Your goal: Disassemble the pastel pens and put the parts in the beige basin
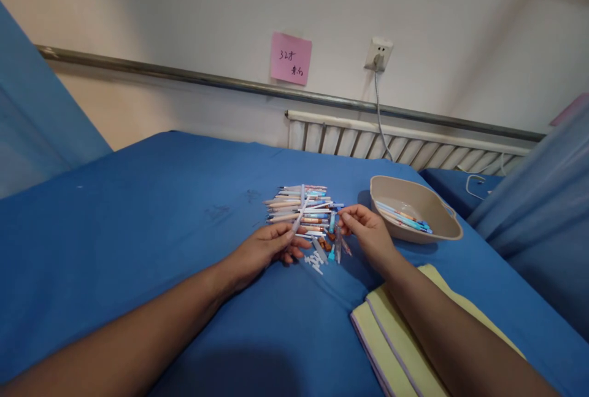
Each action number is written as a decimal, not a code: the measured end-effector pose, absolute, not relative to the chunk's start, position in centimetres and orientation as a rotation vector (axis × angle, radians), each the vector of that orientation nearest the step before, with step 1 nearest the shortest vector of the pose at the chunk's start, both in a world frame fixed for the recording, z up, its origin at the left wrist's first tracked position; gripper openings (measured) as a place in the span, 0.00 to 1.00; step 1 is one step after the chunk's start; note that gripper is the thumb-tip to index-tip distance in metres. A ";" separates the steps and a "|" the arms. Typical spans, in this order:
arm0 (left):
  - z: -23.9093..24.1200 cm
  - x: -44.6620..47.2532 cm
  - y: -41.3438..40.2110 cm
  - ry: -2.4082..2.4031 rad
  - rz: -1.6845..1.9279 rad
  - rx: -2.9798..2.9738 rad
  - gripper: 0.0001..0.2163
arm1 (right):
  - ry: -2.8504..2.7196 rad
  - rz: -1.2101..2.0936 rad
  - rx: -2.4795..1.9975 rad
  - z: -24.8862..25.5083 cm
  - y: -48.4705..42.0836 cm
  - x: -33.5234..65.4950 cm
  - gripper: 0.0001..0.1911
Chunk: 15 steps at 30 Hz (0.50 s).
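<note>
A pile of pens (301, 207) lies on the blue table cover (151, 225), with loose caps and small parts (322, 248) just in front of it. My left hand (262, 250) rests beside the pile with fingers closed on a pale pen barrel (300, 216) that points up and away. My right hand (368, 228) is pinched at the pile's right edge on a small piece I cannot make out. A beige bowl (444, 216) to the right holds a few pens (405, 217).
A yellow folded cloth or pad (396, 329) lies at the near right under my right forearm. Behind the table are a wall rail, a radiator (400, 142), a socket with a cable (378, 56) and a pink note (290, 58). Blue fabric hangs at both sides.
</note>
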<state>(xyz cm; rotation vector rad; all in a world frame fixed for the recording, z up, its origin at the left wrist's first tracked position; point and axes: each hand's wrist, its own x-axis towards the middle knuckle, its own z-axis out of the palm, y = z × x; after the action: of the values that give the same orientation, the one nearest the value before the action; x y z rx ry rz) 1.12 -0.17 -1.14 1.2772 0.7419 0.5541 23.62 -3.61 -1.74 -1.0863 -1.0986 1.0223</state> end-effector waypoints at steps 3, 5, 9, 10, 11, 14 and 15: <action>-1.3 1.1 -0.1 0.748 0.574 1.253 0.18 | -1.141 0.999 -1.093 -1.7 -3.7 23.7 0.14; -1.3 1.2 -0.1 0.753 0.578 1.260 0.17 | -1.144 0.981 -1.103 -1.7 -3.6 24.0 0.14; -1.0 1.2 -0.2 0.789 0.590 1.308 0.14 | -1.127 0.938 -1.120 -1.6 -3.2 24.8 0.13; -0.9 1.3 -0.2 0.800 0.595 1.317 0.14 | -1.124 0.925 -1.127 -1.6 -3.1 24.9 0.13; -0.9 1.3 -0.2 0.812 0.600 1.323 0.14 | -1.125 0.914 -1.135 -1.6 -3.0 25.0 0.13; -0.7 1.4 -0.3 0.846 0.617 1.329 0.14 | -1.158 0.877 -1.174 -2.1 -2.7 25.3 0.12; -0.7 1.4 -0.3 0.853 0.623 1.331 0.14 | -1.182 0.860 -1.193 -2.4 -2.6 25.3 0.11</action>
<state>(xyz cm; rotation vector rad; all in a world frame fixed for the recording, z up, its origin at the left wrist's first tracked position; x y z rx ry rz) 1.40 -0.31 -0.68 1.3306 0.8525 0.6230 25.33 -2.63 -2.35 -1.1931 -1.1824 0.8600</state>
